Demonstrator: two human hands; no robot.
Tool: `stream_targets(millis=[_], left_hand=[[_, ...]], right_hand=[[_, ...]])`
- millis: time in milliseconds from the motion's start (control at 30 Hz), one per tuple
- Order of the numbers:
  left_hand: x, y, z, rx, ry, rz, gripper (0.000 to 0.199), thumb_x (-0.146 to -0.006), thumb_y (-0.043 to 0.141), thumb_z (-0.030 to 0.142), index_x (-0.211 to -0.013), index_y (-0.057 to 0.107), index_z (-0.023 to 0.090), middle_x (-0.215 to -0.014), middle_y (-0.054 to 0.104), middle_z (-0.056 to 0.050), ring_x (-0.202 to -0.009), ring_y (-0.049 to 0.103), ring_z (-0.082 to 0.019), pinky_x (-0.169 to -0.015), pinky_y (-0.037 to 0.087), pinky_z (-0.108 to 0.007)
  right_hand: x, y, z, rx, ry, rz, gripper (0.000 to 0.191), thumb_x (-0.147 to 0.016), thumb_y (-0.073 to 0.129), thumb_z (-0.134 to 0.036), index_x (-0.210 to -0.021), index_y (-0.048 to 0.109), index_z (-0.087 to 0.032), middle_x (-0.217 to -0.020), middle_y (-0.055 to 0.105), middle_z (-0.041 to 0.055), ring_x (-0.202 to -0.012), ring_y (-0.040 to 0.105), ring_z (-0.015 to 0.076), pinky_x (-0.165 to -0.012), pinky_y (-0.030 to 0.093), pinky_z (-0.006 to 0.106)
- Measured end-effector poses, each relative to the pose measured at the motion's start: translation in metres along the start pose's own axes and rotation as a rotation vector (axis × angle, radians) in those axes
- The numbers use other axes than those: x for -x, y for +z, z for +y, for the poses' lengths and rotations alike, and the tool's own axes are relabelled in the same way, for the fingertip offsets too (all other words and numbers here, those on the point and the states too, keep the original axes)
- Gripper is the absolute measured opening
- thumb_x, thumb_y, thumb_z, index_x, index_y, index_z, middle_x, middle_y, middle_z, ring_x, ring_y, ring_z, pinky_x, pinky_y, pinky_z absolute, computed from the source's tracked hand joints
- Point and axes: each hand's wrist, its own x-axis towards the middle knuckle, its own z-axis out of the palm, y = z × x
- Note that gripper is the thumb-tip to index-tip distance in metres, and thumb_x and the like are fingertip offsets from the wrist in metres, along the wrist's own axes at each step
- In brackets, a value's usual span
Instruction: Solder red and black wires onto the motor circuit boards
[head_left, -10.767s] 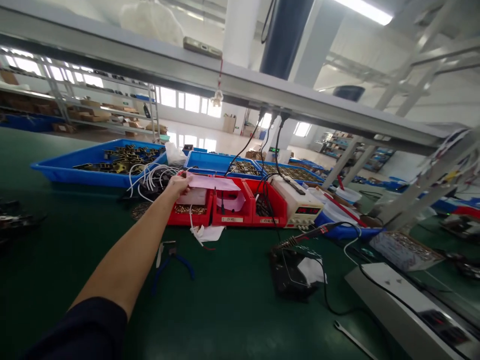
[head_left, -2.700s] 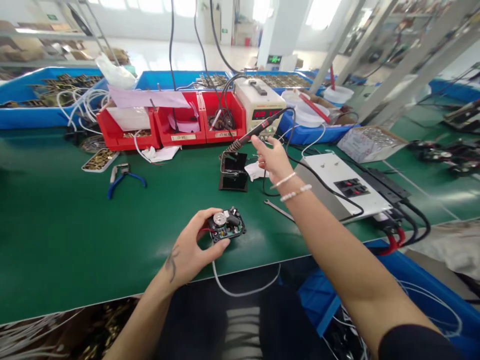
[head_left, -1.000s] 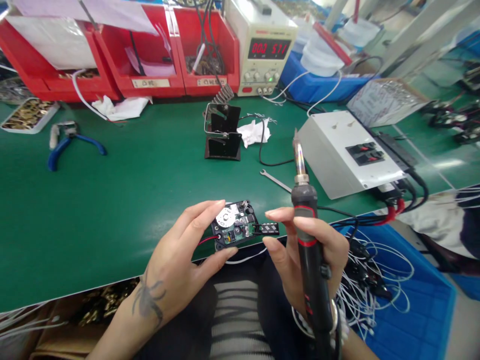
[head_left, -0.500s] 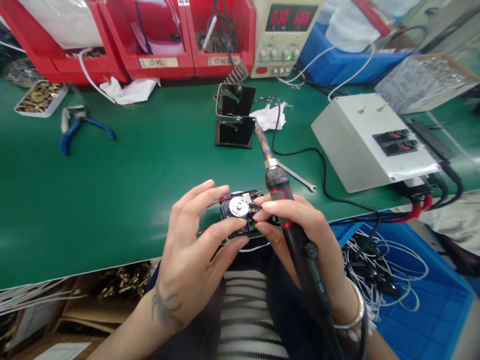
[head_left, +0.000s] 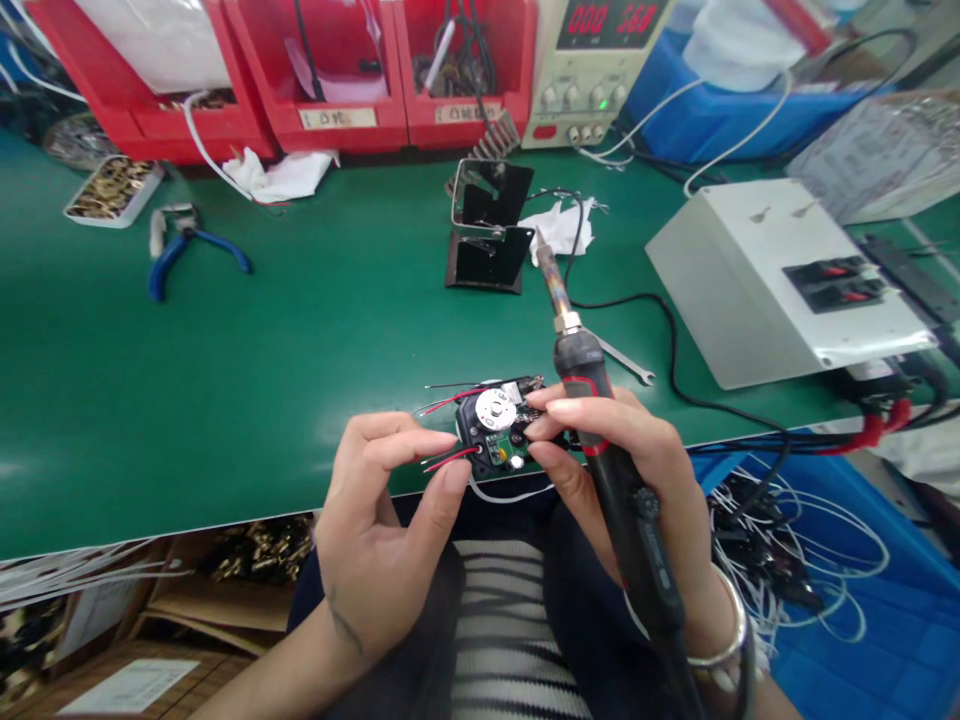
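A small black device (head_left: 491,432) with a white round dial, a green circuit board and loose red and black wires sits at the table's front edge. My left hand (head_left: 401,500) is at its left side, thumb and index fingertips a little apart beside the red wires, with nothing clearly held between them. In my right hand (head_left: 619,470) is a black soldering iron (head_left: 600,440) with red trim, its metal tip pointing up and away. The fingertips of that same hand touch the device's right side.
Behind stand a black iron stand (head_left: 489,235), white tissue (head_left: 564,230) and a power supply (head_left: 577,100). A wrench (head_left: 622,360) and grey box (head_left: 787,290) are right; blue-handled pliers (head_left: 180,248) lie left. Red bins (head_left: 337,125) line the back; a blue crate (head_left: 885,620) is lower right.
My left hand has let go of the device and drawn back to the left, uncovering its circuit board and wires. The whole view has shifted slightly; my right hand still holds the iron.
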Motion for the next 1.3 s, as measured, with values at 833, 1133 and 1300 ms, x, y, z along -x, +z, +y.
stream_targets(millis=[833, 1133, 1300], left_hand=[[-0.0006, 0.0094, 0.0037, 0.119, -0.016, -0.006, 0.020, -0.092, 0.070, 0.005, -0.103, 0.072, 0.021, -0.097, 0.069, 0.002, -0.092, 0.066, -0.012, -0.090, 0.056, -0.025], [0.0008, 0.0077, 0.0031, 0.120, -0.051, -0.003, 0.017, -0.093, 0.070, 0.008, -0.102, 0.071, 0.021, -0.098, 0.069, 0.002, -0.093, 0.067, -0.012, -0.088, 0.057, -0.024], [-0.0013, 0.0088, 0.0055, 0.113, -0.037, 0.029, 0.017, -0.094, 0.067, 0.005, -0.100, 0.071, 0.021, -0.095, 0.069, 0.001, -0.091, 0.066, -0.012, -0.084, 0.056, -0.024]], right_hand=[[0.0019, 0.0020, -0.0020, -0.032, 0.013, 0.026, 0.036, -0.093, 0.070, -0.009, -0.124, 0.060, -0.024, -0.101, 0.071, 0.0021, -0.104, 0.072, 0.0126, -0.095, 0.060, 0.024], [0.0026, 0.0031, 0.0001, -0.030, -0.003, 0.041, 0.038, -0.093, 0.070, -0.011, -0.126, 0.059, -0.025, -0.100, 0.071, 0.0018, -0.106, 0.072, 0.0142, -0.095, 0.061, 0.026], [0.0023, 0.0025, -0.0004, -0.032, 0.017, 0.031, 0.039, -0.092, 0.071, -0.010, -0.126, 0.059, -0.026, -0.102, 0.071, 0.0017, -0.104, 0.072, 0.0140, -0.095, 0.061, 0.026]])
